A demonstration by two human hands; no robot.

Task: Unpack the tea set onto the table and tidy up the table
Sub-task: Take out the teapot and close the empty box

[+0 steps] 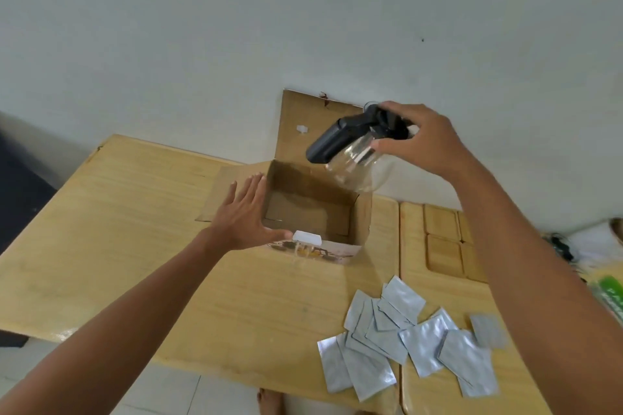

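The right hand [416,141] grips a glass teapot [357,158] (black lid and handle) in the air above the open box [313,209]. The left hand [244,212], fingers straight, presses the box's side on the tabletop [135,229]. Silver packets [404,337] lie nearby.

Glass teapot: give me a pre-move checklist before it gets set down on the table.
1. Right hand grips the glass teapot at its top: ok.
2. Teapot lifted clear of the cardboard box: ok.
3. Left hand steadies the box, fingers straight against its left wall: ok.
4. Bare table left of the box for a landing spot: ok.
5. Silver sachets lie scattered at the front right, so avoid there: not ok.
6. Box empty: cannot tell.
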